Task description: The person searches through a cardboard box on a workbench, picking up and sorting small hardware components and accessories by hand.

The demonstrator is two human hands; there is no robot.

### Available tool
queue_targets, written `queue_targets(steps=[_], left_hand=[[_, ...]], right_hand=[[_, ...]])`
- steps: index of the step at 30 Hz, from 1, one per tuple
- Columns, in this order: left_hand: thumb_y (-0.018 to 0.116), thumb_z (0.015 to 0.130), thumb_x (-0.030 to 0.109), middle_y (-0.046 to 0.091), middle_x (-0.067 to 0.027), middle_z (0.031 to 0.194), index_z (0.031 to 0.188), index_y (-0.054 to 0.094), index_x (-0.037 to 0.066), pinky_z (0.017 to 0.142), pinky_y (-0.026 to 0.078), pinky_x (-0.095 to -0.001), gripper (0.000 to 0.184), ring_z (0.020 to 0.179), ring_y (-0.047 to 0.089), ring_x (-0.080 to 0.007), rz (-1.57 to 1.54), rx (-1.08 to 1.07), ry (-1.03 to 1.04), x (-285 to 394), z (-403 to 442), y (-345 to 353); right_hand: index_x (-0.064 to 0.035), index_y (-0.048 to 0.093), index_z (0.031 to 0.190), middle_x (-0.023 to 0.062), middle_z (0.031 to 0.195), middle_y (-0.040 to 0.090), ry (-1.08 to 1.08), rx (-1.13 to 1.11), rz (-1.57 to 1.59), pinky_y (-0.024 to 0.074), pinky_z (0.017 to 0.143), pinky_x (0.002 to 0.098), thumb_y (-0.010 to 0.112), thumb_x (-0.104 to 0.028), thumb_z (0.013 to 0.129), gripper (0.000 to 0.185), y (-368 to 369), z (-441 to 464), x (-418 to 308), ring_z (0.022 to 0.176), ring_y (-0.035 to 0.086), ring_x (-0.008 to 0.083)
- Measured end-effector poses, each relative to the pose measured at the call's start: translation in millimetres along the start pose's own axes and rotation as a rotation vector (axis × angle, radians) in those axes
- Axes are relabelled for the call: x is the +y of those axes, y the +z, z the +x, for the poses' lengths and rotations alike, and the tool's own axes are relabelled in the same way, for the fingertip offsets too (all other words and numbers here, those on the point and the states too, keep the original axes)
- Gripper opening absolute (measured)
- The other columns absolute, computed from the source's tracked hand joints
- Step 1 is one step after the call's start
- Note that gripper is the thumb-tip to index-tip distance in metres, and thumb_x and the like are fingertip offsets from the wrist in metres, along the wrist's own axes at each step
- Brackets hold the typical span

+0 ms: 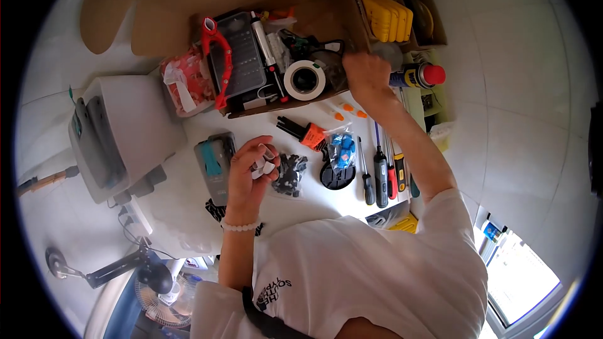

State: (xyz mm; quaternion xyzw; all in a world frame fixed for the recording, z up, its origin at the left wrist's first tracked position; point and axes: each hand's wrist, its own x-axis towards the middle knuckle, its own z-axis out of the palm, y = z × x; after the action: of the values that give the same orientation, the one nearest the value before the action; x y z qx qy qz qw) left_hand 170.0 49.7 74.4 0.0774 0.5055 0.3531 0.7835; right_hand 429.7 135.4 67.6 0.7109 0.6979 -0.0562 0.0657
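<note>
My left hand [247,172], with a beaded bracelet at the wrist, is curled round several small white pieces [264,166]; their exact kind is unclear. Beside it on the white table lie a bag of small black parts [290,174] and a grey case with a teal patch [215,166]. My right hand [367,78] reaches to the right end of the open cardboard box [251,110], its back towards me and its fingers hidden. Close to this hand are a roll of white tape [304,80] in the box and a blue spray can with a red cap [411,76].
Several screwdrivers [380,179] lie at the table's right. An orange holder with black hex keys [308,133], a bag of blue pieces [342,150] and a round black case [337,177] sit mid-table. A yellow case [386,17] stands behind. A desk lamp [154,273] is at lower left.
</note>
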Motion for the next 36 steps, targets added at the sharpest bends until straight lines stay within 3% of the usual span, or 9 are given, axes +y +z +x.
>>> queue_targets(steps=[9,15,17,21,23,27,30,32,36], left_hand=[[0.054,0.082,0.014,0.06,-0.0095,0.079,0.1,0.06,0.001,0.045,0.044,-0.0271,0.023,0.068,0.057,-0.021,-0.052,-0.04,-0.027,-3,-2,-11],[0.053,0.083,0.013,0.06,-0.0098,0.078,0.1,0.06,0.001,0.046,0.044,-0.0276,0.023,0.068,0.057,-0.0216,-0.051,-0.039,-0.027,-4,-1,-14],[0.053,0.083,0.013,0.06,-0.0098,0.078,0.1,0.06,0.0,0.046,0.044,-0.0275,0.023,0.068,0.056,-0.0216,-0.04,-0.036,-0.025,-3,-1,-11],[0.052,0.083,0.013,0.059,-0.0095,0.079,0.101,0.06,0.001,0.046,0.044,-0.0272,0.023,0.068,0.056,-0.0212,-0.057,-0.05,-0.023,0,-3,-11],[0.052,0.083,0.014,0.059,-0.0093,0.079,0.101,0.06,0.001,0.046,0.044,-0.0271,0.023,0.068,0.056,-0.0209,-0.075,-0.061,-0.024,1,-3,-13],[0.053,0.083,0.014,0.06,-0.0088,0.079,0.1,0.06,0.001,0.047,0.044,-0.027,0.022,0.068,0.057,-0.0202,-0.085,-0.021,-0.029,0,-4,-19],[0.053,0.083,0.014,0.06,-0.0087,0.078,0.1,0.06,0.001,0.047,0.044,-0.0269,0.022,0.068,0.057,-0.0201,-0.086,-0.022,-0.033,-1,-4,-23],[0.053,0.083,0.014,0.06,-0.0087,0.078,0.101,0.06,0.001,0.047,0.044,-0.027,0.023,0.069,0.057,-0.0201,-0.087,-0.033,-0.033,-2,-4,-23],[0.051,0.085,0.014,0.06,-0.0097,0.08,0.1,0.06,0.0,0.047,0.045,-0.027,0.022,0.069,0.057,-0.02,-0.092,-0.076,-0.025,1,-4,-15]], right_hand=[[-0.0058,0.068,0.08,0.0138,0.084,0.066,0.022,-0.082,-0.061,0.054,0.059,0.036,0.061,-0.001,0.071,0.012,17,24,-2,0.081,0.066,0.0292],[-0.0016,0.065,0.08,0.0184,0.084,0.064,-0.06,0.06,0.147,0.0534,0.062,0.0408,0.055,0.001,0.073,0.013,22,45,9,0.081,0.063,0.0349],[-0.0014,0.063,0.08,0.0191,0.083,0.063,-0.202,0.167,0.187,0.0525,0.068,0.0414,0.054,0.001,0.073,0.012,37,54,15,0.083,0.061,0.0369],[-0.0023,0.062,0.081,0.0188,0.084,0.062,-0.159,0.164,0.217,0.0509,0.073,0.043,0.055,0.0,0.074,0.011,44,62,8,0.084,0.061,0.0372],[-0.0035,0.063,0.084,0.0185,0.087,0.063,-0.054,-0.071,0.165,0.0504,0.075,0.0426,0.057,-0.003,0.074,0.012,29,65,3,0.086,0.06,0.0364],[-0.0039,0.063,0.085,0.0196,0.088,0.063,-0.056,-0.084,0.245,0.0511,0.073,0.0423,0.058,-0.005,0.072,0.014,35,71,12,0.085,0.061,0.036],[-0.0006,0.064,0.08,0.0191,0.084,0.064,-0.038,0.038,0.315,0.0507,0.072,0.0403,0.059,-0.01,0.07,0.014,22,73,17,0.08,0.063,0.0303],[0.0009,0.063,0.079,0.0166,0.068,0.064,0.051,-0.291,0.594,0.0511,0.064,0.0367,0.055,-0.01,0.072,0.015,19,88,24,0.064,0.065,0.0252],[0.0011,0.062,0.075,0.0135,0.057,0.061,0.032,-0.325,0.648,0.0506,0.059,0.0349,0.053,-0.011,0.074,0.015,24,95,26,0.053,0.063,0.0212]])
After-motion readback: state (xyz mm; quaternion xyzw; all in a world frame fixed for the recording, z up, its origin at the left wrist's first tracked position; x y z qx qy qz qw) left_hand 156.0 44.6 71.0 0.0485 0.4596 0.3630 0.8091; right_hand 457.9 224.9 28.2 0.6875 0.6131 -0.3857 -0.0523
